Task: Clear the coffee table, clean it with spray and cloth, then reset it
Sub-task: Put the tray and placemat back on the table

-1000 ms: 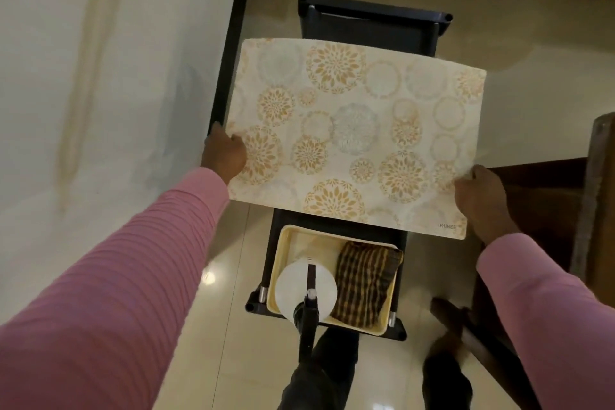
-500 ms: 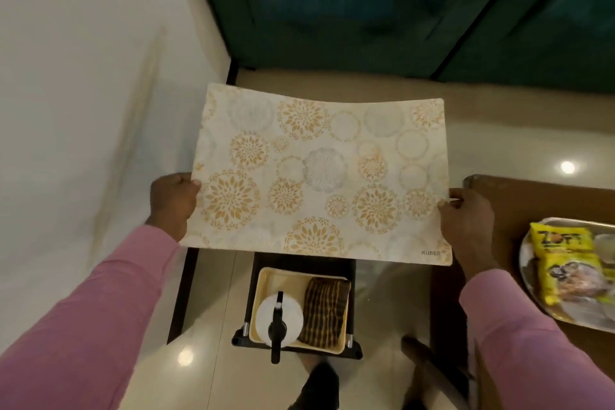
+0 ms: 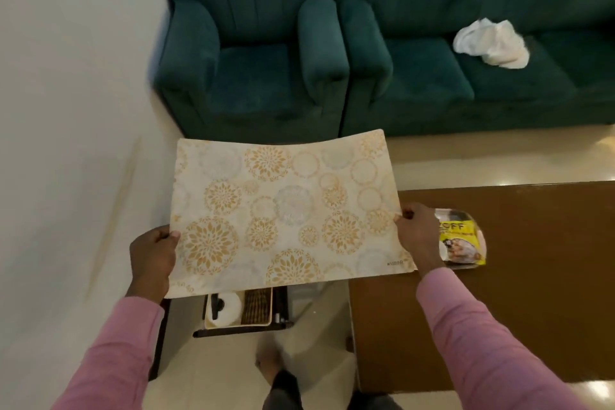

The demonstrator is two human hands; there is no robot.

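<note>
Lifted rightward, both hands (image 3: pixel 153 256) pinch thin floral placemat (image 3: pixel 286 210), seemingly flexible.

Green armchair (image 3: pixel 253 53) at 12 o'clock, sofa (image 3: pixel 466 76) just beside it at 2, white bag (image 3: pixel 492 43) on its seat.

The mat (image 3: pixel 283 213) with the gold flower rings has one small dark word printed near its bottom right corner. It looks like "KUBER", but the last letters are a bit blurry. The yellow packet (image 3: pixel 461 238) lying on the tray (image 3: pixel 479 236) has big black letters at its top. Only "OFF" shows, because the right hand (image 3: pixel 417 231) covers the start of the word. Smaller print sits under those letters, but it is too tiny and blurry to read.
</note>
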